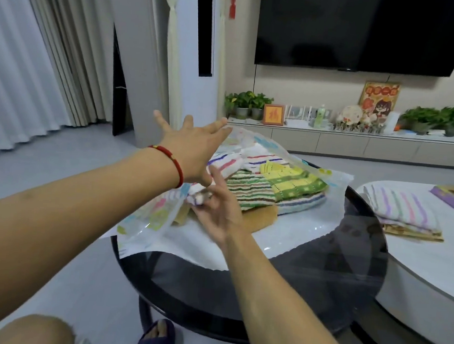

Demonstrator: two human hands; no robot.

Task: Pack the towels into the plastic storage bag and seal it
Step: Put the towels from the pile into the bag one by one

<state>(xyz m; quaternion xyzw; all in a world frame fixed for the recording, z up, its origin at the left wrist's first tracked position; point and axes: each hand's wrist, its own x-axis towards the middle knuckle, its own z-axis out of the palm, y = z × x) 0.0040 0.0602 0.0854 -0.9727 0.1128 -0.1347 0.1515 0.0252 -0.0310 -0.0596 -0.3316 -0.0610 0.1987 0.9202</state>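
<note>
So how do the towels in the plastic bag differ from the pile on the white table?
The towels in the bag lie loosely overlapped on the dark glass table; the folded pile sits neatly stacked on the white table, outside any bag. The bagged ones show green, yellow and multicoloured stripes; the top towel of the pile shows purple and pink stripes. Both are mostly striped.

Round dark glass table (279,291), plastic storage bag (297,230) of towels (251,192) on it, white table (428,269) bearing folded towels (403,211).
</note>
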